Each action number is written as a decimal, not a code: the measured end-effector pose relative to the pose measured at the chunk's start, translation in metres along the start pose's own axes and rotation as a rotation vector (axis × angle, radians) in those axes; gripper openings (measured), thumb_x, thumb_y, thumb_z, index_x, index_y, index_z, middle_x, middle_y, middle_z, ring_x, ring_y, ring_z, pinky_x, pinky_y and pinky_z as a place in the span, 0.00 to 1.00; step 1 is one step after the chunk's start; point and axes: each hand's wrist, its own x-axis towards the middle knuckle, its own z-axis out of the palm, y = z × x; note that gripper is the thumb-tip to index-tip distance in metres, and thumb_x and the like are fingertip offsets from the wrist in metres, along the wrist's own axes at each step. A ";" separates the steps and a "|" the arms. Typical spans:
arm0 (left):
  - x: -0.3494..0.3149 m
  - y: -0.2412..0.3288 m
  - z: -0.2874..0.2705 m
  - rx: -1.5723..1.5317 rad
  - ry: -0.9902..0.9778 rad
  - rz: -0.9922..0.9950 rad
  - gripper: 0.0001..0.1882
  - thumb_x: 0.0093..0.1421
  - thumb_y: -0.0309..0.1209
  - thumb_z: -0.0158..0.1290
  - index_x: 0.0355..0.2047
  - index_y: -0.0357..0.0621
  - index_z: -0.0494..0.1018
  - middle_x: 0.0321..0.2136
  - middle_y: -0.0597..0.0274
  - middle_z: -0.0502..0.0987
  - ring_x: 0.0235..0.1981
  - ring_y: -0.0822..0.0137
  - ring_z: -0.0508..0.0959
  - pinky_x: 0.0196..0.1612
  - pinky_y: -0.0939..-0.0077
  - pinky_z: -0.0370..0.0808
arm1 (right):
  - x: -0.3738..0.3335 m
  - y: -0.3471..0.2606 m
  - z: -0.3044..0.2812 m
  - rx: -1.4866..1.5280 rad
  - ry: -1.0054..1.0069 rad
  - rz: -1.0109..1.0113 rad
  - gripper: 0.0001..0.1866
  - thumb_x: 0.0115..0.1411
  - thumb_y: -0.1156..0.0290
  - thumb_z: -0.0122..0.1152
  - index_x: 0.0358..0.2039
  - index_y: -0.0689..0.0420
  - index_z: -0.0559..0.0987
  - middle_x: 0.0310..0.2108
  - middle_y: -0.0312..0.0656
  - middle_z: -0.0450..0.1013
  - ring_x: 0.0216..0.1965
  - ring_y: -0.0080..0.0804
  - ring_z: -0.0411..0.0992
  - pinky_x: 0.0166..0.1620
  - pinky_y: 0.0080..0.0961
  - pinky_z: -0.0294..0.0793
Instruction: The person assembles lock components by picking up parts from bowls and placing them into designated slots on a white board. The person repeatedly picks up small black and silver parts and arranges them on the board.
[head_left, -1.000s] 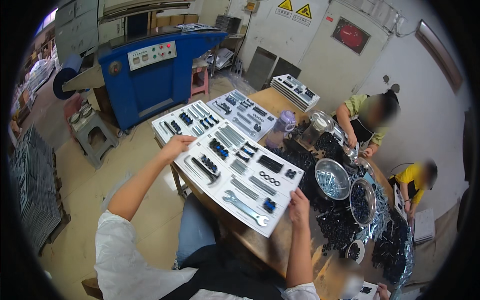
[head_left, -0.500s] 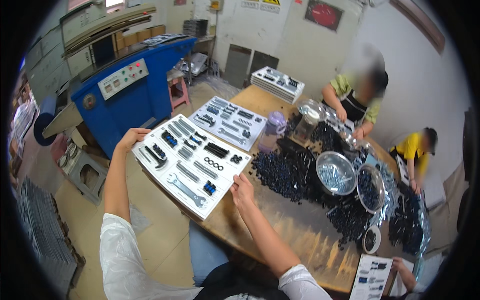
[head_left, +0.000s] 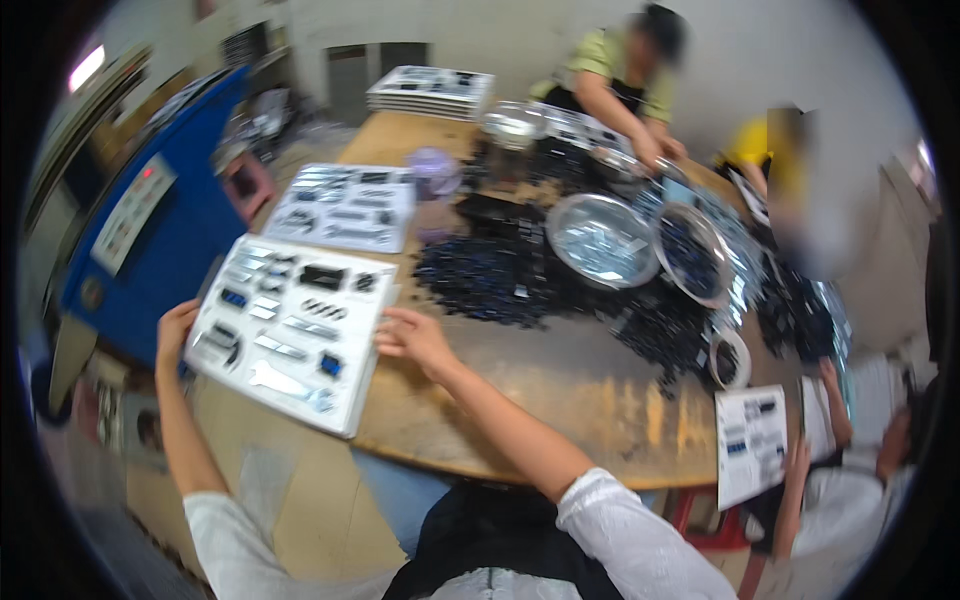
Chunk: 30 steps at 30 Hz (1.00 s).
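Observation:
A white board [head_left: 295, 335] with rows of tool and hardware pieces, among them a silver open-ended wrench [head_left: 285, 388], lies at the table's left edge, with layers of board showing under it. My left hand [head_left: 178, 335] is closed on its left edge. On the right edge, the fingers of my right hand [head_left: 415, 340] press, slightly blurred. A similar white board [head_left: 340, 205] lies just behind, partly covered by the front one. Black and blue small parts [head_left: 490, 280] are heaped to the right of my right hand.
Metal bowls [head_left: 603, 240] of silver pieces and dark parts stand on the wooden table [head_left: 520, 400]. A lilac jug [head_left: 433, 172] and a stack of boards [head_left: 430, 93] are farther back. Co-workers sit behind and at the right, one holding a board [head_left: 752, 445]. A blue machine [head_left: 160, 200] stands left.
My view has swung to the right, so the table and boards sit farther left. The held board now lies flatter over the stack at the table's edge, both hands still at its sides.

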 end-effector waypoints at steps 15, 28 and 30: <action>-0.229 0.284 0.242 -0.050 -0.654 0.898 0.21 0.63 0.34 0.53 0.54 0.39 0.73 0.38 0.60 0.73 0.31 0.72 0.73 0.36 0.77 0.71 | -0.396 -0.048 -0.350 -0.128 1.161 -0.608 0.12 0.68 0.72 0.53 0.49 0.61 0.78 0.39 0.41 0.79 0.33 0.21 0.75 0.35 0.17 0.77; -0.511 0.496 0.431 -0.292 -1.164 1.414 0.15 0.47 0.32 0.66 0.38 0.48 0.82 0.29 0.61 0.79 0.22 0.66 0.78 0.24 0.76 0.72 | -0.634 0.055 -0.442 0.101 1.735 -0.877 0.16 0.69 0.69 0.54 0.55 0.58 0.76 0.47 0.38 0.78 0.34 0.17 0.72 0.33 0.13 0.73; -0.523 0.503 0.444 -0.281 -1.196 1.413 0.15 0.48 0.32 0.65 0.39 0.48 0.81 0.30 0.61 0.79 0.23 0.66 0.78 0.24 0.76 0.72 | -0.644 0.069 -0.446 0.160 1.804 -0.831 0.16 0.69 0.69 0.53 0.55 0.57 0.76 0.48 0.38 0.78 0.35 0.18 0.73 0.36 0.14 0.74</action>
